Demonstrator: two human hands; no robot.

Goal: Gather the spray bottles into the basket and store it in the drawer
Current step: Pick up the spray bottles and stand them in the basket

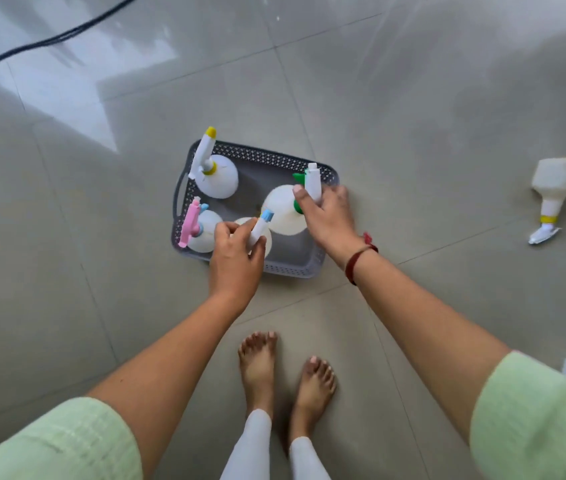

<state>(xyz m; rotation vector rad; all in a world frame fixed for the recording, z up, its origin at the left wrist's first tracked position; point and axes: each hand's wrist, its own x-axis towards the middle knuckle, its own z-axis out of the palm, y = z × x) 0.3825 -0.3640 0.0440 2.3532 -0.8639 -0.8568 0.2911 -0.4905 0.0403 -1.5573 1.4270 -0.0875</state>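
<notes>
Pale green sleeves (49, 445) and two bare feet (285, 372) are seen nearest the lens, on a grey tiled floor (67, 271). At the centre, a grey basket (295, 266) is set on the tiles with four spray bottles upright inside: the blue-nozzled bottle (263, 221) is gripped at its head by the left hand (235, 261), the green-triggered bottle (283, 209) is clasped by the right hand (326, 220). A yellow-tipped bottle (214, 174) is stood at 11 o'clock in the basket, a pink-triggered one (202, 230) at 8 o'clock, and a fifth bottle (557, 188) is left lying at 3 o'clock, well apart.
</notes>
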